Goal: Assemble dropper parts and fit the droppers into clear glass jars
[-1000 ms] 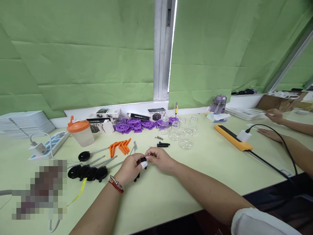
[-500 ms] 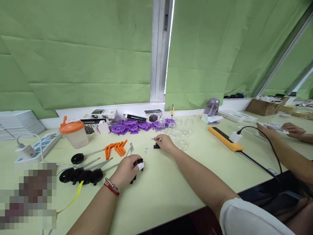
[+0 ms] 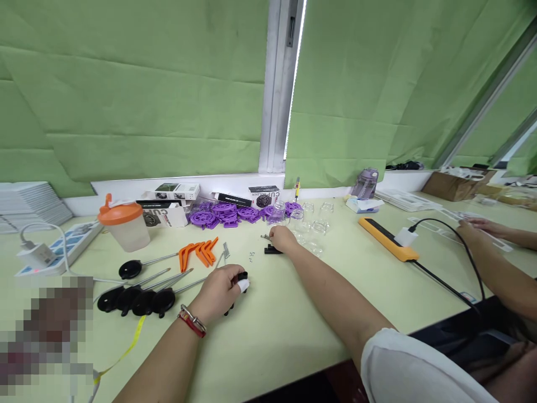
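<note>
Orange brackets lie beyond the left hand, which grips a small black part over the table. Rightward, springs and black pegs sit by the right hand; from where I stand, I can't tell whether it pinches one.

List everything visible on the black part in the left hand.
The black part looks like plastic, small and dark. The left hand holds it over the near side of the table. One end shows above the thumb's white covering; the hand hides much of it, so full shape is unclear.
</note>
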Tool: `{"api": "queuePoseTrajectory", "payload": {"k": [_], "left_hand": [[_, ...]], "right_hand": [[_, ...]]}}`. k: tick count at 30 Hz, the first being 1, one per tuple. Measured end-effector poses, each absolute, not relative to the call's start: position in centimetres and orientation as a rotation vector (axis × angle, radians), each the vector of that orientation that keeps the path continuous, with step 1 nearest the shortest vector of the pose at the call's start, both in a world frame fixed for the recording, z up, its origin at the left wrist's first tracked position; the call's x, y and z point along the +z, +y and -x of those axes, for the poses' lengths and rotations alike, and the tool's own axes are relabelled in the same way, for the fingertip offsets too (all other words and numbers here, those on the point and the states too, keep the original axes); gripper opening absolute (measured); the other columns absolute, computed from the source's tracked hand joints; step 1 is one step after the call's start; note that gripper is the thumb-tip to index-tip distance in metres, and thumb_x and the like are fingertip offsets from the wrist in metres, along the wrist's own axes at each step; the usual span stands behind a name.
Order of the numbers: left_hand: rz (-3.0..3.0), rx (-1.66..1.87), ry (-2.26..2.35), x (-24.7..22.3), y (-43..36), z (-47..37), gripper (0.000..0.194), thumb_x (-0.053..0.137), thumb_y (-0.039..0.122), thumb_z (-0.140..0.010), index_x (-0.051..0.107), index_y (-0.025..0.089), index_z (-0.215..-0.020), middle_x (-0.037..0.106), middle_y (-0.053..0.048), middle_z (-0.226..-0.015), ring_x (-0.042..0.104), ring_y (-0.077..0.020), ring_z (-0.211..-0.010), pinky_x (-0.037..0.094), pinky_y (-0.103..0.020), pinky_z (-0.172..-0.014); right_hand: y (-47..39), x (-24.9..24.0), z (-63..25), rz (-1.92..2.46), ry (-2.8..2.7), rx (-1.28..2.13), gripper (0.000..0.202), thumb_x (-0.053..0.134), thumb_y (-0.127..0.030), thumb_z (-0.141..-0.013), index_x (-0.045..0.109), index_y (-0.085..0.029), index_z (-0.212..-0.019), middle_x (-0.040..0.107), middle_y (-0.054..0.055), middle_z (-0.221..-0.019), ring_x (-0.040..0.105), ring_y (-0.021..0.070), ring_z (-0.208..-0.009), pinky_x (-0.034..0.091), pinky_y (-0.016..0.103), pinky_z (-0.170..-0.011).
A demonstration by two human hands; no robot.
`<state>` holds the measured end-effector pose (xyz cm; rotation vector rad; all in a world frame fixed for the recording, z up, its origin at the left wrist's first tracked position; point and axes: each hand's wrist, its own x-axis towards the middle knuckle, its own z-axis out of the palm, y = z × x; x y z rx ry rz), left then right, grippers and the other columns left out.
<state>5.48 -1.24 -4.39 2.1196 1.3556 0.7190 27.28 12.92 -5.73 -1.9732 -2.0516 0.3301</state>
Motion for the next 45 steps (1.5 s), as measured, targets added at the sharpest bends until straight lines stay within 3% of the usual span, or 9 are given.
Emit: {"api": "queuePoseTrajectory", "payload": {"k": [17, 27, 33, 36, 41, 45], "left_hand": [[-2.122, 0.734, 1.358, -4.5, -1.2, -5.5, 0.017, 0.052, 0.033, -0.079, 0.060, 0.018, -0.075, 0.056, 0.000, -0.064, 0.048, -0.0127, -0.054, 0.036, -0.023, -0.050], [-2.117, 0.733, 1.352, -4.4, -1.1, -5.5, 0.019, 0.052, 0.035, -0.079, 0.060, 0.018, -0.074, 0.056, 0.000, -0.064, 0.048, -0.0123, -0.054, 0.036, -0.023, -0.051], [-2.109, 0.752, 1.348, -4.4, -1.2, -5.5, 0.019, 0.053, 0.034, -0.078, 0.062, 0.018, -0.077, 0.057, -0.001, -0.065, 0.049, -0.0126, -0.053, 0.036, -0.023, -0.050], [-2.101, 0.754, 1.334, -4.4, -1.3, -5.6, 0.019, 0.052, 0.034, -0.078, 0.062, 0.018, -0.078, 0.057, 0.000, -0.064, 0.049, -0.0123, -0.053, 0.036, -0.023, -0.049], [-2.129, 0.742, 1.334, -4.4, -1.3, -5.6, 0.017, 0.051, 0.032, -0.079, 0.059, 0.019, -0.074, 0.056, 0.001, -0.061, 0.049, -0.0114, -0.050, 0.036, -0.022, -0.049], [-2.148, 0.730, 1.344, -4.5, -1.3, -5.5, 0.017, 0.050, 0.031, -0.080, 0.060, 0.018, -0.075, 0.057, 0.001, -0.063, 0.050, -0.0115, -0.053, 0.036, -0.022, -0.051]], "right_hand": [[13.2, -6.1, -27.3, 2.028, -2.070, 0.230, 0.014, 0.060, -0.013, -0.074, 0.071, -0.016, -0.083, 0.068, 0.013, -0.094, 0.062, 0.0224, -0.087, 0.042, 0.027, -0.067], [12.3, -5.5, -28.1, 1.890, -1.999, 0.340, 0.012, 0.061, -0.022, -0.078, 0.072, -0.017, -0.078, 0.069, 0.009, -0.086, 0.061, 0.0187, -0.080, 0.039, 0.024, -0.061], [10.0, -5.0, -27.8, 1.697, -1.936, 0.505, 0.017, 0.059, -0.024, -0.078, 0.073, -0.018, -0.083, 0.071, 0.005, -0.088, 0.061, 0.0149, -0.076, 0.042, 0.022, -0.062], [7.9, -4.8, -26.9, 1.489, -1.783, 0.770, 0.018, 0.062, -0.029, -0.074, 0.073, -0.017, -0.081, 0.070, 0.004, -0.082, 0.060, 0.0148, -0.071, 0.044, 0.024, -0.062], [3.6, -4.3, -25.0, 1.214, -1.688, 1.160, 0.023, 0.068, -0.036, -0.068, 0.073, -0.016, -0.078, 0.065, 0.001, -0.068, 0.051, 0.0114, -0.059, 0.040, 0.025, -0.057], [1.6, -4.5, -24.5, 1.123, -1.775, 1.165, 0.021, 0.068, -0.034, -0.068, 0.073, -0.017, -0.078, 0.060, -0.001, -0.062, 0.042, 0.0088, -0.053, 0.035, 0.024, -0.053]]}}
